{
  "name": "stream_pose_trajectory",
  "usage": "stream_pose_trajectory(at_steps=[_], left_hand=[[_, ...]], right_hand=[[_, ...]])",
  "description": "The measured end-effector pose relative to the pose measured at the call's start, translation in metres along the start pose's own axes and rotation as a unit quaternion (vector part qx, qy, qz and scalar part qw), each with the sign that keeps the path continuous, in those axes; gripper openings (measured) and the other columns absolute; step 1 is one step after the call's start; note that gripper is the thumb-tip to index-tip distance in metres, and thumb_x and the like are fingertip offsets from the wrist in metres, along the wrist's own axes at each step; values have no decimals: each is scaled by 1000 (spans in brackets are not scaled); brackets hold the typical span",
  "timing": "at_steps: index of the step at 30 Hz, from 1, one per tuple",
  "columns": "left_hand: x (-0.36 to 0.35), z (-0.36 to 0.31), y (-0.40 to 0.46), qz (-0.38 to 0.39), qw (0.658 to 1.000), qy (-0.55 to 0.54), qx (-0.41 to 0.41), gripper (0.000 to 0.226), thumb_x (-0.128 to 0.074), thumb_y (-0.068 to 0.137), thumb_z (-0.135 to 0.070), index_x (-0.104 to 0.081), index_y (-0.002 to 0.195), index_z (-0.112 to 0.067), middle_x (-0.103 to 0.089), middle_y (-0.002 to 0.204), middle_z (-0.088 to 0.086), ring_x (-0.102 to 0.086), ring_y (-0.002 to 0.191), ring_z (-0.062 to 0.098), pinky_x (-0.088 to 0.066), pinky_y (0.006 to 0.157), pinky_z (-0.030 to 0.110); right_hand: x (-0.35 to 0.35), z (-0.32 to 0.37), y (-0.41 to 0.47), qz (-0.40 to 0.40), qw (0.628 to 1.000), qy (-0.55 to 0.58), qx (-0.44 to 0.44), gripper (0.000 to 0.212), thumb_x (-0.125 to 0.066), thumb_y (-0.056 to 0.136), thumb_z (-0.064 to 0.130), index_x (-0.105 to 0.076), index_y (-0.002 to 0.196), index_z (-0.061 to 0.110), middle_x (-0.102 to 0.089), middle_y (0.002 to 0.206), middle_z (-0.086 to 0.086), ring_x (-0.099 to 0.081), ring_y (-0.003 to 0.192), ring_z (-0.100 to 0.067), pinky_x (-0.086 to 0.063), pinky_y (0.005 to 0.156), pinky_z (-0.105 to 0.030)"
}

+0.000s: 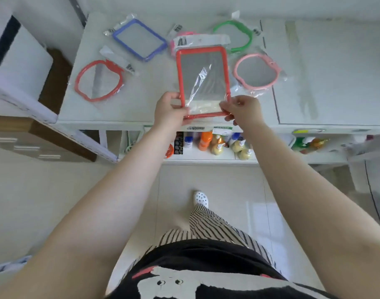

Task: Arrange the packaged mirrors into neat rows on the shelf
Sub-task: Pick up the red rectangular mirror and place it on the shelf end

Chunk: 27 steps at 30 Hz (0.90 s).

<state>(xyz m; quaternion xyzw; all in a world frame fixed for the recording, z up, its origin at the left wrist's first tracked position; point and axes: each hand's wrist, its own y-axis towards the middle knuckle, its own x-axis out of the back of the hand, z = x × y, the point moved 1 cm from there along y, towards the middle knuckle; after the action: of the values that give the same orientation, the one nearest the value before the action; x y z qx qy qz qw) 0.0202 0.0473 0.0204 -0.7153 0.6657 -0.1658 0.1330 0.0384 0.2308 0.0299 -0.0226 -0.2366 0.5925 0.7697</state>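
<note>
I hold a red rectangular packaged mirror (204, 80) above the white shelf top (141, 100). My left hand (170, 110) grips its near left corner and my right hand (243, 111) grips its near right corner. Flat on the shelf lie a red round mirror (98, 80) at the left and a blue rectangular one (139, 39) behind it. A pink mirror (174, 43) is mostly hidden behind the held one. A green round mirror (234, 34) lies at the back right, with a light pink round one (257, 71) in front of it.
Below the shelf top a lower shelf (206, 157) carries several bottles (206, 140) and jars. A second white surface (327, 72) adjoins on the right. A white unit with a brown side (18, 61) stands at the left. My foot (201, 198) is on the tiled floor.
</note>
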Motion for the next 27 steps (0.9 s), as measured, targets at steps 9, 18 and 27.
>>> stream_pose_trajectory(at_steps=[9, 18, 27], left_hand=[[-43, 36, -74, 173, 983, 60, 2, 35, -60, 82, 7, -54, 105, -18, -58, 87, 6, -66, 69, 23, -60, 56, 29], [-133, 59, -136, 275, 957, 88, 9, 38, -61, 84, 5, -54, 117, -13, -61, 93, 8, -68, 89, 29, -53, 45, 17], [-272, 88, -192, 311, 945, 103, 11, 36, -61, 83, 7, -55, 110, -16, -58, 87, 7, -67, 89, 28, -61, 61, 27]], right_hand=[[52, -78, -117, -145, 976, 131, -91, 18, -70, 79, 14, -55, 70, 11, -57, 60, -2, -50, 41, -7, -43, 47, -20], [143, -137, -180, -221, 953, 177, -107, 13, -70, 79, 12, -61, 71, 12, -59, 62, -4, -53, 47, -9, -47, 50, -17], [271, -200, -205, -266, 937, 196, -113, 13, -69, 80, 8, -57, 74, 8, -56, 70, -10, -50, 50, -12, -46, 51, -18]])
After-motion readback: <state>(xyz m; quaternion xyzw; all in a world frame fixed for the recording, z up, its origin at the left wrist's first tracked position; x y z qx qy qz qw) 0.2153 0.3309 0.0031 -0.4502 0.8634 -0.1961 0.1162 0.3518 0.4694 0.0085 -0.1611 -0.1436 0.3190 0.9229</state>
